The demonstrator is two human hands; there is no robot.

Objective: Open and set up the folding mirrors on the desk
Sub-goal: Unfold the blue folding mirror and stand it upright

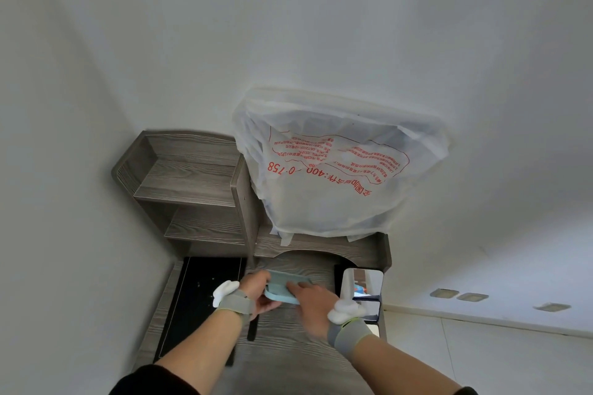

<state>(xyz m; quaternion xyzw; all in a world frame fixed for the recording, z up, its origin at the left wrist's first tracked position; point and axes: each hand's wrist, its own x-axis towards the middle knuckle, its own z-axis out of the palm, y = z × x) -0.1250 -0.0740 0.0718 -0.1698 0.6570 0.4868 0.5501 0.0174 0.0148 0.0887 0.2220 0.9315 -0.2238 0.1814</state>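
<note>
A light blue folding mirror [278,286] is held flat and closed above the grey wooden desk [282,349], near its back. My left hand [256,293] grips its left end from underneath. My right hand [309,301] lies on top of it, fingers on its near edge. At the desk's right edge a second mirror [362,285] stands open in a dark frame, its glass facing me. Both wrists wear grey bands with white pads.
A black mat [195,301] covers the desk's left side. Grey shelves [189,189] rise at the back left. A white plastic bag with red print [333,176] covers something on the wall above the desk. White walls close in on both sides.
</note>
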